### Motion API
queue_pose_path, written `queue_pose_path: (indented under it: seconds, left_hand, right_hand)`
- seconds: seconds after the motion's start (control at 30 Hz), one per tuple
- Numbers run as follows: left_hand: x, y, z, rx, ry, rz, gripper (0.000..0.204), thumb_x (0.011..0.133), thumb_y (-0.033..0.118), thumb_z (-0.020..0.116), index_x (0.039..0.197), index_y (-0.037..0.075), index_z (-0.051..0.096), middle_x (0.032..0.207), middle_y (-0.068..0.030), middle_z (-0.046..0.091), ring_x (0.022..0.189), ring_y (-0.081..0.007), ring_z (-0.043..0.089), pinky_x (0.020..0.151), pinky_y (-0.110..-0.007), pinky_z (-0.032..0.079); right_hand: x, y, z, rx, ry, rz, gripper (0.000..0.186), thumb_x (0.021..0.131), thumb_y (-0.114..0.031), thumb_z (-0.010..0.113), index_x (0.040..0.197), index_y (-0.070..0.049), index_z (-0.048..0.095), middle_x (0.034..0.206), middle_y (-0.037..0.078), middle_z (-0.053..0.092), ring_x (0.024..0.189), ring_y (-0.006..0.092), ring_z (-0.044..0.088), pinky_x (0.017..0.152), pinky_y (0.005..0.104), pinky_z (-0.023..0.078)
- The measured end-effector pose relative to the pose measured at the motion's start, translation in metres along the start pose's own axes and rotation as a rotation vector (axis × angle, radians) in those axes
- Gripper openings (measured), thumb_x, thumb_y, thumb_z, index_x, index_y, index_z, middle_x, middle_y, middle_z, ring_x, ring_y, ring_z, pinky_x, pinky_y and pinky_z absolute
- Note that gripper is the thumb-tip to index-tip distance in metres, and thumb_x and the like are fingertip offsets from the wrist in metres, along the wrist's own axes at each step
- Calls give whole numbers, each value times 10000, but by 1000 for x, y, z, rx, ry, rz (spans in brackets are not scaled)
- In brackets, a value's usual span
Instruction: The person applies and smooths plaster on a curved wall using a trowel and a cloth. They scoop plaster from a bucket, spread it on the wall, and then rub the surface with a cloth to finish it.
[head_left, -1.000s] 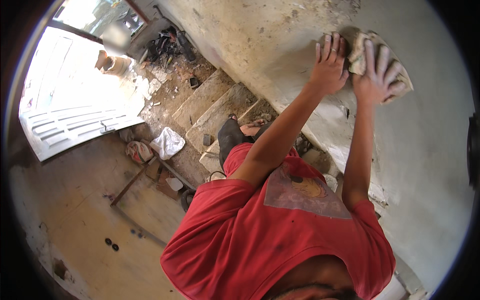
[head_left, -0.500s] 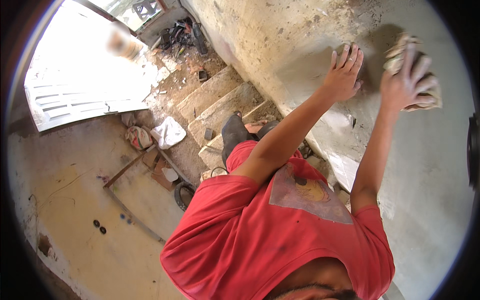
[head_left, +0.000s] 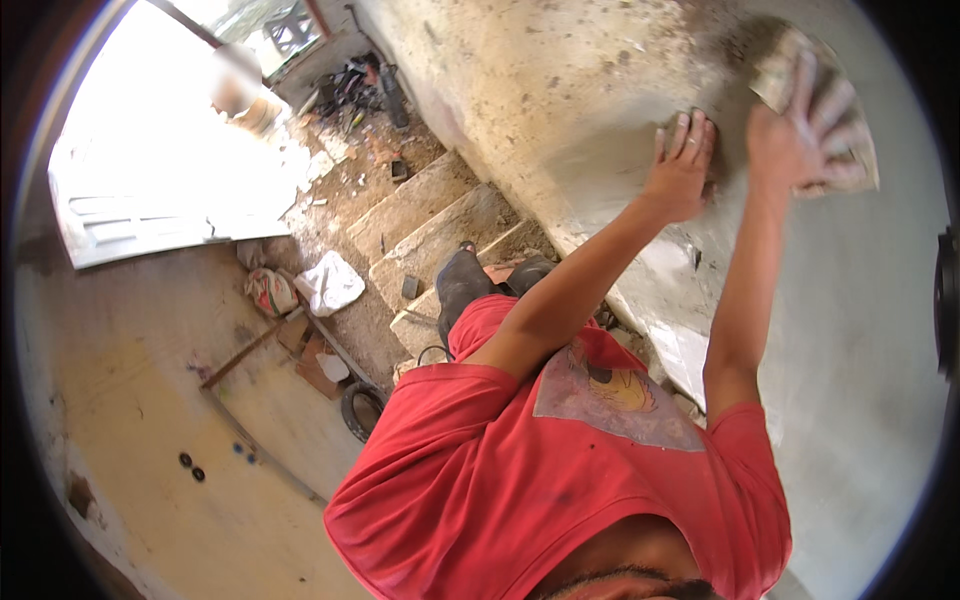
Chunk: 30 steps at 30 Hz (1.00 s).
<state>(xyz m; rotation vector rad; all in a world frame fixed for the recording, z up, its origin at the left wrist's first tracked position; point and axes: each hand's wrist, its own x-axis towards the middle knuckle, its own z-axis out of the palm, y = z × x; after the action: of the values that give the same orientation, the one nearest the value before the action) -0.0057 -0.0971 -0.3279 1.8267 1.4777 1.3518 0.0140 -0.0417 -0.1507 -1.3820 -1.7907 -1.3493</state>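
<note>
My right hand, fingers spread, presses a beige, crumpled rag against the wall at the upper right. Smooth grey plaster covers that part of the wall, with a darker damp patch beside the rag. To the left of it, my left hand lies with its fingers stretched on the wall, holding nothing; a ring shows on one finger. Both arms reach up and forward. The rag's underside is hidden against the wall.
Rough concrete steps lie beyond my feet. Left of them are a white sack, a tyre and a wooden frame. A white door panel stands by the bright opening, where a blurred person is seen. Debris is heaped at the back.
My right hand and the rag have shifted up and slightly left along the wall. My left hand sits slightly lower and further left in view, still on the wall.
</note>
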Motion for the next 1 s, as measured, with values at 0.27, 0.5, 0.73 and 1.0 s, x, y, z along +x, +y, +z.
queue_pose_path:
  seconds: [0.27,0.5,0.73,1.0]
  left_hand:
    - [-1,-18,-10,39,-183,-40,1019,973,362,696,1739,15,120,1817,-244,55,1675,-461,66,1295,-722,135]
    - [-11,-17,12,33,-110,-38,978,973,311,708,1717,-21,167,1815,-239,65,1668,-460,107,1293,-718,135]
    - [-6,-18,-5,48,-84,-24,1018,954,291,726,1725,-21,139,1810,-244,89,1663,-468,122,1278,-720,192]
    - [-2,-16,-9,183,-316,-87,1060,962,299,731,1743,15,74,1826,-209,54,1678,-443,77,1282,-723,167]
  right_hand:
    - [-77,14,18,126,-273,-163,887,835,-145,693,1608,-528,488,1735,-143,421,1545,345,466,1225,763,216]
    - [-38,-7,19,250,-248,-221,870,815,-128,675,1595,-483,527,1704,-57,475,1554,411,424,1209,792,197]
    - [-8,11,-22,64,-168,35,824,819,-119,685,1553,-478,584,1699,-66,484,1527,363,467,1198,757,258]
    - [-71,7,-7,298,-303,-117,800,821,-176,709,1560,-455,585,1684,-49,499,1515,326,477,1177,744,304]
